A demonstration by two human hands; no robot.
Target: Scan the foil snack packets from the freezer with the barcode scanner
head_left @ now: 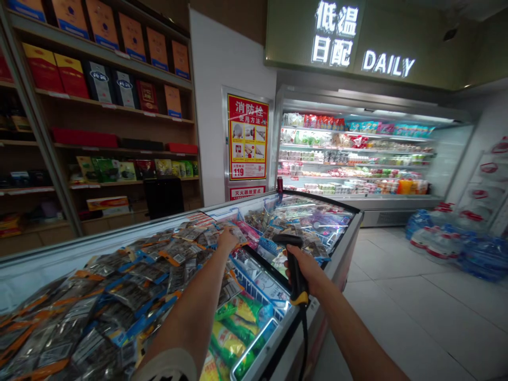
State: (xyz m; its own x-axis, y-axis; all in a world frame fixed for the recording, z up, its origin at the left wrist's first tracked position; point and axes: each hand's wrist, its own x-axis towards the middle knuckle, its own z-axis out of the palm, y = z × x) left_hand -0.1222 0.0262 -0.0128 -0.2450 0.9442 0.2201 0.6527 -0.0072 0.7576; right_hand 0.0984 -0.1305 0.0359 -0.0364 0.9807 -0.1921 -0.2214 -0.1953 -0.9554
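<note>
Work looks under way: the right hand (313, 272) grasps a corded scanner (294, 264) above the freezer (342, 251), while the left hand (226, 241) reaches among heaped packets (119, 286); too blurred to tell whether it pinches one. Many packets lie loose, and how many are finished doesn't show. The freezer's rim runs below the scanner, with room over the tiled floor (389, 296) rightward.
</note>
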